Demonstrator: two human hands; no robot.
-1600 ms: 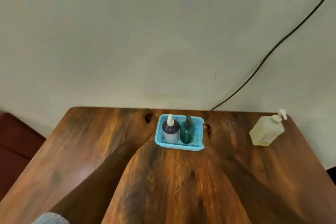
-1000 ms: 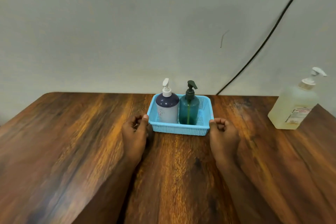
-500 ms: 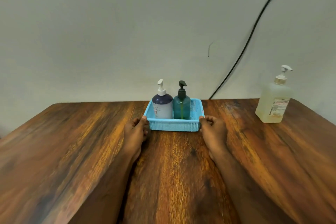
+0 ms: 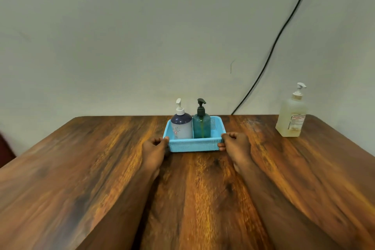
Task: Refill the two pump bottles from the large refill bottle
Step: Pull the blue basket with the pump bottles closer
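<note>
I have my left hand point(image 4: 155, 148) on the left end of the blue basket point(image 4: 194, 145) and my right hand point(image 4: 236, 145) on its right end, fingers curled and thumbs hooked at the near corners, so each hand grips the rim. Holding both ends keeps the basket level and lets me draw it toward me without tipping what stands inside. The white-pump bottle point(image 4: 181, 126) stands upright in the left half, touching the green pump bottle point(image 4: 201, 124) beside it; both pumps are on. The large refill bottle point(image 4: 291, 116) stands well apart at the far right of the table point(image 4: 81, 168), near the wall, untouched, so I judge refilling has not begun.

Compared with half a second ago, my grip looks the same and the basket sits between my hands as before; the view has shifted slightly, and the refill bottle appears in the same far-right spot.
</note>
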